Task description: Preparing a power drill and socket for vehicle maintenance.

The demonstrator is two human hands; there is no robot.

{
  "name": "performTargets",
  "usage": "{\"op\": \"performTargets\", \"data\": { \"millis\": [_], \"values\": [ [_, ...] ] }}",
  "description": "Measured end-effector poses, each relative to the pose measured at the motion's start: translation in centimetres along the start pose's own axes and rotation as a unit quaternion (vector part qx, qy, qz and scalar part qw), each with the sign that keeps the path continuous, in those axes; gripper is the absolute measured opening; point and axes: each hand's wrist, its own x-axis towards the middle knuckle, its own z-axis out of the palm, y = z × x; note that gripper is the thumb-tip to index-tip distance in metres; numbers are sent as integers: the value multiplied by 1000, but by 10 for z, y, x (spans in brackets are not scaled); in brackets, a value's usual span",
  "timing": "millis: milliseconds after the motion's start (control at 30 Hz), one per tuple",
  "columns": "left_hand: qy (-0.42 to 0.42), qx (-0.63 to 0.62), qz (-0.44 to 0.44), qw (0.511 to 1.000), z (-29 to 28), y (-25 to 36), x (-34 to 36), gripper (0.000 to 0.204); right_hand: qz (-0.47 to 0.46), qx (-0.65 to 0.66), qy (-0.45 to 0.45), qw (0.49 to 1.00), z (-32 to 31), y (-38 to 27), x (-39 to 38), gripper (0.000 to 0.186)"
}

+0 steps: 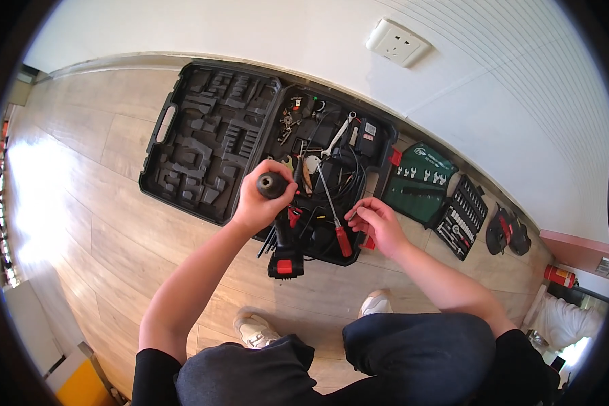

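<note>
My left hand (254, 203) grips a black cordless drill (284, 264), its round chuck pointing up at me and its red-marked battery near the case's front. My right hand (379, 223) has its fingertips closed on a small dark item I cannot make out, beside a red-handled screwdriver (342, 238). Both hands are over an open black tool case (386, 139), whose right half holds coiled cable (345, 172), a combination wrench (338, 135), small bits (288, 125) and other tools. The left half (196, 145) shows molded recesses.
A green wrench roll (413, 186), a socket set (461, 220) and dark items (504, 230) lie rightward along the white wall. A wall socket (397, 42) is above. A red extinguisher (559, 275) stands far right. My feet (257, 328) rest on the wood floor (101, 203).
</note>
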Motion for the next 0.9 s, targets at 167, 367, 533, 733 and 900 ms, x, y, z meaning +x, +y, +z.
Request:
{"op": "performTargets", "data": {
  "millis": [167,367,533,733,900],
  "values": [
    [109,-58,-14,992,-14,65,-23,25,6,26,-3,1000,-14,14,1,14],
    [183,23,-35,982,-53,71,-101,26,-20,-17,-38,999,14,7,35,14],
    [220,89,-67,969,-58,60,-151,26,-141,-190,-82,968,35,-29,90,14],
    [201,133,-83,967,-52,54,-176,27,-7,-16,-119,993,41,-67,170,16],
    [206,147,-85,964,-45,63,-169,27,-4,-21,-90,996,67,-82,194,13]
  ]
}}
